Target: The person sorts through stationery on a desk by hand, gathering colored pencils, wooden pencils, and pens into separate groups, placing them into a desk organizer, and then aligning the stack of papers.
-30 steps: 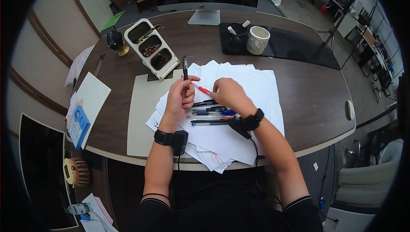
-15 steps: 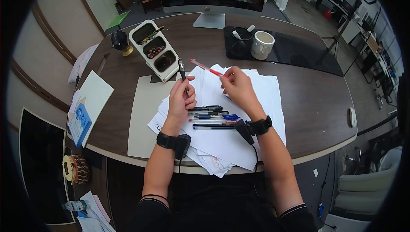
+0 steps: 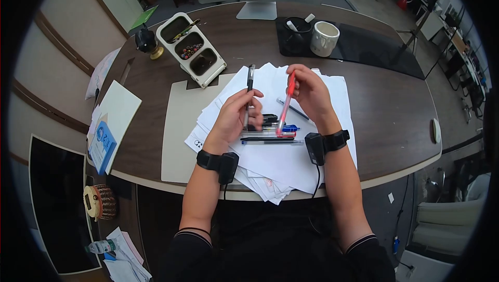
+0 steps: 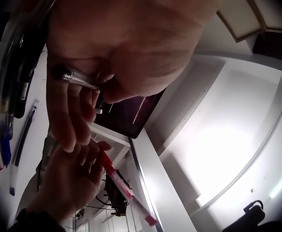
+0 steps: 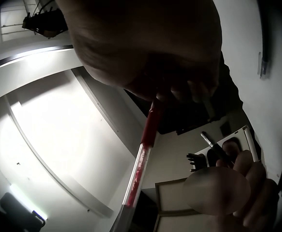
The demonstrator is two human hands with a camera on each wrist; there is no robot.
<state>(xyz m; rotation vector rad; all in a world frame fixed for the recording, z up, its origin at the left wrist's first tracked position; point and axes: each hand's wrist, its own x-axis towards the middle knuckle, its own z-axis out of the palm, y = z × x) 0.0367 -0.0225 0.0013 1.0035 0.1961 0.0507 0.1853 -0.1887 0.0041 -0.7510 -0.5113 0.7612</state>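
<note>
In the head view the left hand (image 3: 235,115) holds a black pen (image 3: 250,81) upright between thumb and fingers. The right hand (image 3: 313,95) pinches a red pen (image 3: 285,109) near its upper end, and its lower end slants down over the pens on the paper. Several pens (image 3: 267,139), black, blue and red, lie side by side on the white sheets (image 3: 270,165). One more pen (image 3: 296,110) lies apart, beside the right hand. The right wrist view shows the red pen (image 5: 142,159) hanging from the fingers, the left hand (image 5: 247,193) beyond it.
A white organizer (image 3: 214,78) with three compartments stands at the back left. A mug (image 3: 325,39) and a black round cup (image 3: 298,31) stand on a dark mat (image 3: 374,53) behind the papers. A mouse (image 3: 435,131) lies at the right edge, a blue box (image 3: 102,147) at the left.
The right hand has turned, so the red pen's far end swung from upper left to pointing down. The left hand has shifted right with the black pen. A pen beside the right hand is more visible.
</note>
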